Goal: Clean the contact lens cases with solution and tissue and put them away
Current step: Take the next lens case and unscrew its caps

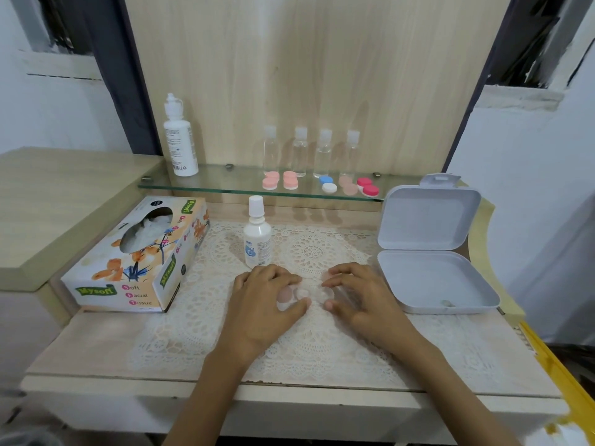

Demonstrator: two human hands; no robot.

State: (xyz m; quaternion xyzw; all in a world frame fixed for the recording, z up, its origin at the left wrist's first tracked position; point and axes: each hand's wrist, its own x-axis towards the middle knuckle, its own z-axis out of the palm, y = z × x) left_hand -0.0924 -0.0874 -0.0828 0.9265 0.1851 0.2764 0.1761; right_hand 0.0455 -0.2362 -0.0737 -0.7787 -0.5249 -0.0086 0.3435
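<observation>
A clear contact lens case [314,293] lies on the lace mat between my hands, with a pale pink cap [285,295] at its left. My left hand [267,304] curls its fingers and thumb round the left end with the pink cap. My right hand [357,294] curls round the right cup. A small white solution bottle [257,233] stands capped just behind my left hand. The tissue box [141,255] lies at the left. More lens cases, pink [269,182], blue and white [327,184], red [367,187], sit on the glass shelf [225,185].
An open white plastic box [431,252] stands at the right, its lid upright, with a small object in its tray. On the shelf stand a tall white bottle [179,136] and several clear travel bottles [310,151]. A lace mat [289,349] covers the desk.
</observation>
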